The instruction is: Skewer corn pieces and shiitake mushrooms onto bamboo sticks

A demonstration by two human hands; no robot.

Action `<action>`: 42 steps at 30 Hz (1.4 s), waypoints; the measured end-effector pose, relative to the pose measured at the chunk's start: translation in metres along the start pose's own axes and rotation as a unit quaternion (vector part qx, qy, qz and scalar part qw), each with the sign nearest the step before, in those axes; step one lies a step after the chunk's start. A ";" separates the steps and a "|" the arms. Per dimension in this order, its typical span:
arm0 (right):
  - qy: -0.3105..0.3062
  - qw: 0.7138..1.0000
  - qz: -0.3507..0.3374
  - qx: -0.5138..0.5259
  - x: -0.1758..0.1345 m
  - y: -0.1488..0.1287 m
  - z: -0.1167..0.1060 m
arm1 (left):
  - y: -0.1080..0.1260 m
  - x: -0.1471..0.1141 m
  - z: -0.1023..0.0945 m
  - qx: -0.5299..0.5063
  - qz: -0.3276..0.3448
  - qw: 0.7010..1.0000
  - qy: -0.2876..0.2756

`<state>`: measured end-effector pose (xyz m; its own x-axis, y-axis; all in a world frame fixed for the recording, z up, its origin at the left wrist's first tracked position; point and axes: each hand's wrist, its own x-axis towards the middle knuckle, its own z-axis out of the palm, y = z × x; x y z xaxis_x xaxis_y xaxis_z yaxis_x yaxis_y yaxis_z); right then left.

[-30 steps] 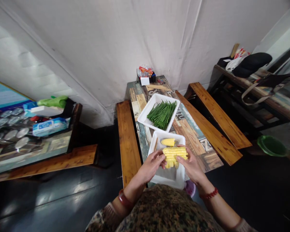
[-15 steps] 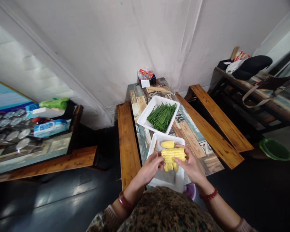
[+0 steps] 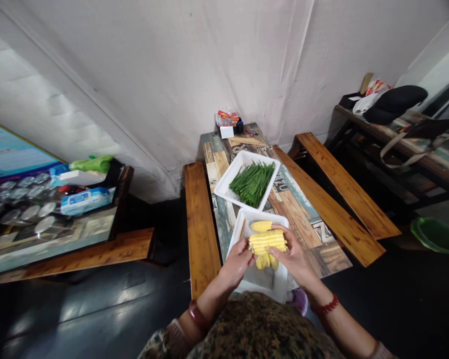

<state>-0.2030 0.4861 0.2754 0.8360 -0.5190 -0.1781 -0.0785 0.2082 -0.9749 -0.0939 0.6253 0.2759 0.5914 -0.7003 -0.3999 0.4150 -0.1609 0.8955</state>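
Note:
A piece of yellow corn on the cob (image 3: 267,241) lies sideways between my hands, held above a white tray (image 3: 283,284). My right hand (image 3: 292,252) grips its right end, thumb in front and fingers behind. Against the left end, my left hand (image 3: 239,262) is closed with its fingers curled; what they pinch, if anything besides the corn, is hidden. Another corn piece (image 3: 261,226) rests in the tray just beyond, and more corn pieces (image 3: 264,261) show beneath the held one. Thin wooden sticks (image 3: 242,229) lean along the tray's left side.
Beyond stands a second white tray (image 3: 224,190) of cut green stalks (image 3: 252,183) on the patterned table (image 3: 288,199). Wooden benches (image 3: 200,224) flank the table. A purple container (image 3: 300,300) sits low near my right forearm. At left, another table bears metal-lidded jars (image 3: 48,227) and a wipes pack (image 3: 85,200).
My left hand has closed in nearer to the corn's left end, its fingers more tightly curled. The right hand keeps its hold. The whole view has shifted slightly.

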 end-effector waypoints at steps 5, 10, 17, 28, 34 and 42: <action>0.011 0.996 0.035 0.085 -0.001 0.003 -0.001 | 0.006 -0.002 0.002 -0.062 -0.008 0.998 -0.014; 0.011 0.997 0.026 0.075 -0.003 0.002 -0.002 | 0.003 -0.004 -0.001 -0.096 -0.006 0.995 -0.025; 0.010 1.000 0.005 0.027 -0.003 -0.006 0.003 | -0.005 -0.004 -0.010 0.023 0.018 0.998 -0.055; 0.005 0.999 0.018 -0.039 -0.004 0.001 0.006 | -0.016 -0.006 -0.011 0.033 -0.001 0.999 -0.031; 0.009 0.999 0.029 0.016 -0.003 0.002 0.006 | -0.020 -0.002 -0.009 0.022 -0.003 1.000 0.007; 0.014 1.000 0.001 -0.010 -0.005 0.003 0.004 | -0.019 -0.002 -0.011 -0.073 -0.009 0.997 -0.032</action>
<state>-0.2048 0.4927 0.2735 0.8206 -0.5413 -0.1835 -0.0910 0.1932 -0.9769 -0.0950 0.6371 0.2576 0.5385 -0.7422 -0.3989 0.5244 -0.0753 0.8481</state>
